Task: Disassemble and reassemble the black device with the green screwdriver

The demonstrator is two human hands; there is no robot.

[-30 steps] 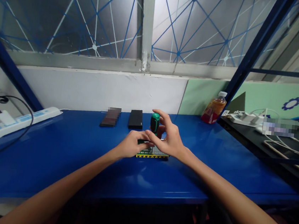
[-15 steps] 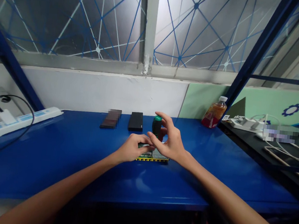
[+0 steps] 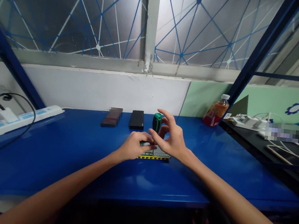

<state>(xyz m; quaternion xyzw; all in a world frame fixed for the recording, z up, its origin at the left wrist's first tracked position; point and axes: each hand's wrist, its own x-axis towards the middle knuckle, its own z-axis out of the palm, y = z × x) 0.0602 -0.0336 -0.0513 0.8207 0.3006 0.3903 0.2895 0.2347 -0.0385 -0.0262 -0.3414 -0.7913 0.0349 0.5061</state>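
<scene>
Fingers [image 3: 171,118] on the right hand [image 3: 175,139] curve around the screwdriver [image 3: 157,122], its green-and-black handle upright, index raised beside the top; from here I can't tell how firmly they grip. And the left hand [image 3: 132,146] is right in there, fingers bent low near the shaft, but whether they pinch it is hidden from me!

Below them both lies the circuit board [image 3: 162,154], flat on the blue tabletop [image 3: 92,170], yellow along its near edge, the shaft standing over it. Behind the board, slightly left, there's a black box [image 3: 137,120], and further left of that a dark flat item [image 3: 111,118], partly blurred out.

Look well to the board's right, far back: a bottle [image 3: 216,111] with a white cap, amber and red, leaning. Well to the board's left runs a white power strip [image 3: 38,115], a plug [image 3: 8,114] in it, a black cable [image 3: 33,123] looping over.
</scene>
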